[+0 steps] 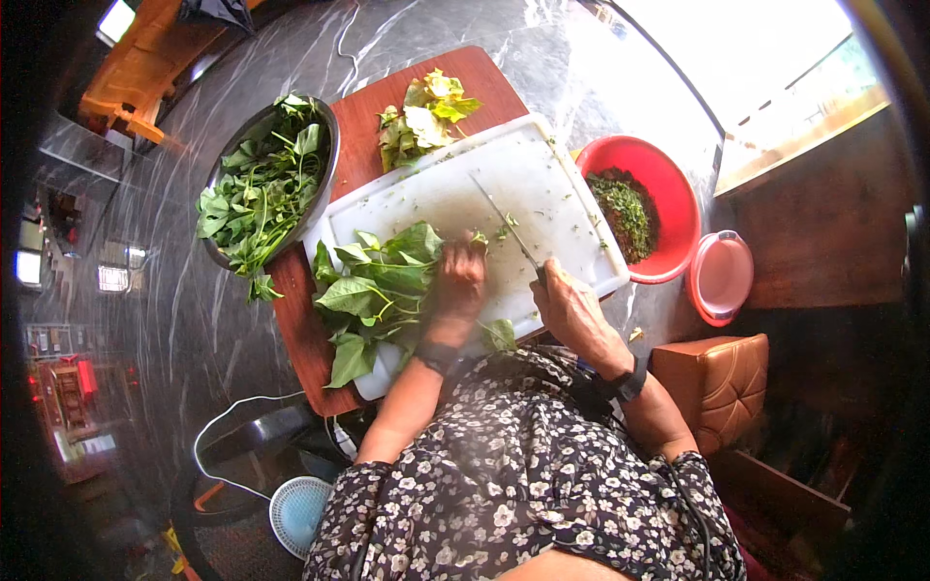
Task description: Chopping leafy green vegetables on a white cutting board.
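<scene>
On the white plastic cutting board [414,200], my left hand [461,279] presses down on a bunch of green leafy stems [374,283], its fingers bent over the stem ends. My right hand [570,312] is closed around the handle of a kitchen knife [508,225], whose blade points away from me over the board, apart from the leaves. Small green bits lie scattered on the board. Beyond it sits a pile of yellowing leaves [429,116]. To the right, a red plastic basin [679,210] holds chopped greens [625,218].
A dark bowl [330,174] heaped with leafy greens [254,189] stands at the left of the wooden table [356,145]. A smaller pink basin [726,279] and a brown padded stool [716,388] are at the right. A blue basket [299,516] and a white cable [207,436] lie lower left.
</scene>
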The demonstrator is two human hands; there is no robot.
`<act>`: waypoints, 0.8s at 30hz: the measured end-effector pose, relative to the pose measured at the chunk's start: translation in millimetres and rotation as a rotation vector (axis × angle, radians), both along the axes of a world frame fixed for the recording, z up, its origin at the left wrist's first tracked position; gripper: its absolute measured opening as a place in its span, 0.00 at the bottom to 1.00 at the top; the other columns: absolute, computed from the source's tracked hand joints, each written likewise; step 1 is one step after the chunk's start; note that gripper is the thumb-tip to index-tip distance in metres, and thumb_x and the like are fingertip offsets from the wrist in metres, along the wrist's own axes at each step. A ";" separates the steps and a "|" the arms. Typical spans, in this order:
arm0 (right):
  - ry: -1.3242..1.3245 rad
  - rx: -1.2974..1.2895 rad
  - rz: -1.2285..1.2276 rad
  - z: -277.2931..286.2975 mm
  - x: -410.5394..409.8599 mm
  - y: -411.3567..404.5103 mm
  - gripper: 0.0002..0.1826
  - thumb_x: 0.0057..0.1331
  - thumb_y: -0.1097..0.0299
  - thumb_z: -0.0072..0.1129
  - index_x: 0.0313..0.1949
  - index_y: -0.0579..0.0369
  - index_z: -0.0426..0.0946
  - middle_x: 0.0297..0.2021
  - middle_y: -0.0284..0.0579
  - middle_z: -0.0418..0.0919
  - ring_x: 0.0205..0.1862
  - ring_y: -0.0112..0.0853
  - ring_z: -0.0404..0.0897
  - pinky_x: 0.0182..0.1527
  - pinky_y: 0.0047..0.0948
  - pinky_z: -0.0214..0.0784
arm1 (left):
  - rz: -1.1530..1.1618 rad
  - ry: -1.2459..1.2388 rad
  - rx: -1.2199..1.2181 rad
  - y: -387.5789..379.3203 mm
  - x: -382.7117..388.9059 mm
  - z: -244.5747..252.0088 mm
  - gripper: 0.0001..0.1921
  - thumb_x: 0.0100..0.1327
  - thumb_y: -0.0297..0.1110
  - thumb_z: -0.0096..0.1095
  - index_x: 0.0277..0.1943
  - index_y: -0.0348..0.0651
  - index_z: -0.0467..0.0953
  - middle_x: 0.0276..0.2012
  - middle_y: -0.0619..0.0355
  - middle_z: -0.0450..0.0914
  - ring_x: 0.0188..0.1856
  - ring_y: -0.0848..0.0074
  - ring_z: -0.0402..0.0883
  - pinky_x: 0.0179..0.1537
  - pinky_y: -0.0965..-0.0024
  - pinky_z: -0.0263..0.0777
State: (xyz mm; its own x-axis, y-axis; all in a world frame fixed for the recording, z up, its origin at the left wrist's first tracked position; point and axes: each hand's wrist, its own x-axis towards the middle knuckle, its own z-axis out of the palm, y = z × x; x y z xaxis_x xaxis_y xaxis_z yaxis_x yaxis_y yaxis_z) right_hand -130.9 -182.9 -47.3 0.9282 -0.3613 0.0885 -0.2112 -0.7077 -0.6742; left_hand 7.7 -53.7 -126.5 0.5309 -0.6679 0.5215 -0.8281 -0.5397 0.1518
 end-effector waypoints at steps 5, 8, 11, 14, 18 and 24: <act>0.124 0.027 0.113 13.7 -19.3 6.2 0.10 0.62 0.71 0.51 0.34 0.63 0.61 0.23 0.59 0.74 0.29 0.53 0.77 0.30 0.46 0.68 | -0.019 0.037 -0.068 -3.1 -1.1 4.8 0.09 0.61 0.28 0.54 0.41 0.32 0.72 0.37 0.41 0.74 0.38 0.51 0.73 0.40 0.54 0.70; 0.153 0.013 0.122 14.6 -22.4 7.5 0.10 0.61 0.72 0.50 0.35 0.64 0.61 0.22 0.58 0.74 0.27 0.51 0.78 0.28 0.45 0.70 | -0.031 0.040 -0.052 -4.3 -2.0 8.0 0.09 0.58 0.25 0.53 0.41 0.30 0.73 0.38 0.41 0.74 0.38 0.51 0.73 0.41 0.56 0.70; 0.196 -0.023 0.135 10.6 -22.3 7.8 0.09 0.62 0.72 0.50 0.35 0.64 0.61 0.21 0.58 0.75 0.27 0.51 0.78 0.28 0.45 0.70 | 0.006 0.012 0.012 -3.7 -2.3 8.7 0.10 0.54 0.24 0.51 0.38 0.29 0.74 0.39 0.42 0.74 0.41 0.53 0.72 0.42 0.57 0.70; 0.191 0.000 0.157 13.3 -20.4 8.6 0.09 0.62 0.72 0.49 0.35 0.64 0.61 0.21 0.58 0.75 0.26 0.51 0.78 0.27 0.45 0.70 | -0.009 0.054 0.042 -1.2 -2.9 14.7 0.09 0.54 0.24 0.50 0.36 0.29 0.74 0.39 0.42 0.74 0.40 0.53 0.72 0.42 0.57 0.70; 0.189 0.005 0.191 4.1 -11.7 7.5 0.09 0.61 0.72 0.49 0.34 0.65 0.61 0.18 0.57 0.74 0.23 0.52 0.78 0.24 0.46 0.69 | 0.006 0.124 0.112 -3.5 -5.0 22.2 0.07 0.55 0.23 0.49 0.34 0.30 0.73 0.39 0.41 0.74 0.40 0.53 0.72 0.42 0.57 0.70; 0.110 0.020 0.173 -18.0 26.6 9.0 0.08 0.60 0.74 0.48 0.34 0.66 0.62 0.16 0.58 0.73 0.21 0.51 0.77 0.23 0.45 0.69 | -0.014 0.137 0.020 -4.3 -2.8 18.0 0.07 0.54 0.23 0.49 0.34 0.29 0.73 0.38 0.40 0.75 0.40 0.52 0.72 0.42 0.56 0.69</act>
State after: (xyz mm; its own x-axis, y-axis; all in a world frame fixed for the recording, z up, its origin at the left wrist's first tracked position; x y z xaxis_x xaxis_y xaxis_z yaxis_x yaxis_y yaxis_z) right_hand -104.3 -173.9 -65.3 0.9802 -0.1966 -0.0226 -0.1611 -0.7267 -0.6677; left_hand 4.9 -58.1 -108.5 0.5870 -0.6853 0.4310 -0.8076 -0.5325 0.2534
